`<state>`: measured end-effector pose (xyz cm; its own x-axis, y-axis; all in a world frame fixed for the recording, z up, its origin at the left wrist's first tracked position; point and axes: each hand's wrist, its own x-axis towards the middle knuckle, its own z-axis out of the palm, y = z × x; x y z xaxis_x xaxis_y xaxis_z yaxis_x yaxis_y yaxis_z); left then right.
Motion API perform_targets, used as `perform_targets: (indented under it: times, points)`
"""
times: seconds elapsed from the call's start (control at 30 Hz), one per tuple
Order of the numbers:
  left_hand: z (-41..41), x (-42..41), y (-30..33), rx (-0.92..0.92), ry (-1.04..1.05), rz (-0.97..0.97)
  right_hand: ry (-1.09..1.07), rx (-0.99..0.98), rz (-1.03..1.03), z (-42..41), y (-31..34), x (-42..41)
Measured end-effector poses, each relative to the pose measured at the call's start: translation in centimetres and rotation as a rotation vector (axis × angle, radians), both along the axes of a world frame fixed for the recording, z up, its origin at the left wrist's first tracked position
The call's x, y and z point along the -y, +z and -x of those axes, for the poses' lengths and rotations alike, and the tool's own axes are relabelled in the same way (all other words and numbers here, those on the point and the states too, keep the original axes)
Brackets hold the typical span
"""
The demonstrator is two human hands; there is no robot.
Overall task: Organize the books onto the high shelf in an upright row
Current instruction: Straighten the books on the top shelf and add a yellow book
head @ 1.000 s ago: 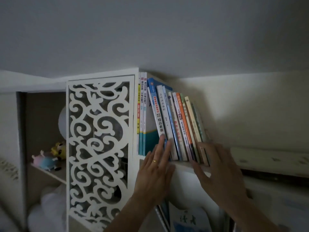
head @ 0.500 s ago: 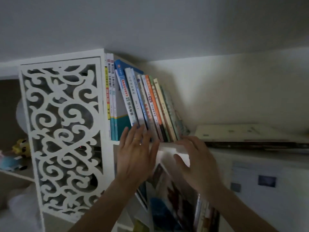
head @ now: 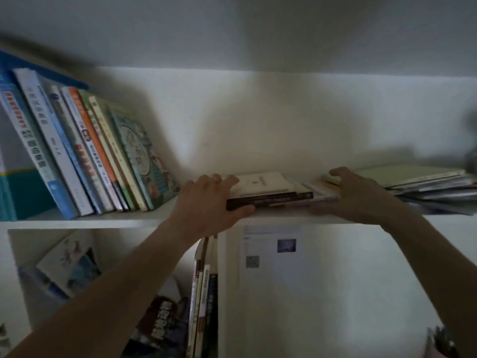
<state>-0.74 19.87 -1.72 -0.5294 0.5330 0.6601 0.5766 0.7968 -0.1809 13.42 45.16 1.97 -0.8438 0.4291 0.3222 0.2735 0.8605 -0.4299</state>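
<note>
Head view up at the high shelf (head: 103, 220): toward its left end, row of books (head: 85, 156) already standing, though leaning left rather than truly upright, last one a green illustrated cover (head: 140, 153) facing out. Middle of the shelf, near its front edge, small flat stack (head: 268, 192) lying on its side, dark volume at the bottom, pale cover on top. Left hand (head: 209, 202) gripping the stack's left end, fingers curled over the top, thumb along the dark front edge. Right hand (head: 358, 195) at the stack's right end, fingers bent over it and thumb low by the shelf edge; firm clasp or mere resting touch, cannot tell through the blur. Toward the right end, larger flat pile (head: 426, 187) of thin books, loose and fanned, partly overhanging the front edge. Judged progress: roughly half done, with the standing row in place, the small stack to be lifted and stood against the green cover, then the right-hand pile to follow, then the lean to be corrected. Bare stretch of shelf between row and stack, so nothing blocking the move there. Possible trouble: slumping row, sliding thin books on the right. Below the shelf, more books (head: 204, 293) upright in a lower compartment and a paper sheet (head: 271, 251) stuck on the white panel
</note>
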Motion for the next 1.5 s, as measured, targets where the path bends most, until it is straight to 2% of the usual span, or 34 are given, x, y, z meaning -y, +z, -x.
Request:
perform_targets:
  times: [0.13, 0.27, 0.37, 0.47, 0.57, 0.73, 0.83, 0.9, 1.0, 1.07, 1.1, 1.17, 1.23, 1.37, 1.43, 1.5]
  points:
    - [2.1, -2.3, 1.9, -0.168, 0.028, 0.174, 0.090, 0.169, -0.436, 1.6, 1.1, -3.8]
    - [2.9, -2.6, 2.8, -0.338, -0.111, 0.407, 0.131, 0.192, -0.929, 3.5, 2.4, -5.8]
    - [2.8, -2.7, 2.5, -0.358, -0.187, 0.286, 0.128, 0.144, -1.139, 4.5, 2.2, -6.7]
    - [2.9, -2.6, 3.0, -0.342, -0.158, 0.156, 0.205, -0.033, -1.282, 5.2, 1.0, -8.0]
    - [2.3, -2.4, 3.8, -0.254, -0.073, 0.084, 0.348, -0.393, -1.194, 6.9, -0.2, -8.3]
    - [1.9, -1.7, 4.0, -0.191, 0.040, -0.002, 0.593, -0.787, -1.282, 10.5, 1.6, -0.6]
    - [2.0, 0.1, 4.6, -0.213, 0.046, -0.222, 0.598, -0.944, -1.306, 13.5, 5.7, 4.5]
    - [2.2, 1.7, 5.2, -0.198, 0.027, -0.387, 0.534, -1.013, -1.202, 15.6, 6.9, 7.6]
    - [2.7, 4.0, 5.6, -0.170, 0.066, -0.595, 0.365, -1.067, -0.885, 17.3, 5.2, 12.6]
    - [3.3, 5.6, 5.2, -0.123, 0.088, -0.690, 0.265, -0.842, -0.562, 17.1, 3.2, 15.1]
    - [3.5, 6.4, 4.7, -0.116, 0.071, -0.724, 0.261, -0.682, -0.327, 16.8, 2.1, 16.1]
    - [3.5, 7.5, 3.4, -0.109, -0.023, -0.765, 0.398, -0.291, 0.213, 16.2, 0.1, 17.2]
    - [3.2, 8.0, 2.3, -0.063, -0.118, -0.789, 0.624, -0.049, 0.558, 15.9, -1.0, 17.5]
    - [3.1, 8.9, 1.0, 0.028, -0.166, -0.787, 0.924, -0.037, 0.829, 15.5, -1.2, 16.1]
    - [2.8, 9.0, 1.1, 0.023, -0.155, -0.769, 0.984, -0.002, 0.733, 15.4, -1.4, 15.2]
    - [2.6, 8.9, 1.0, -0.150, -0.074, -0.744, 0.871, -0.039, 0.466, 16.0, -1.9, 14.6]
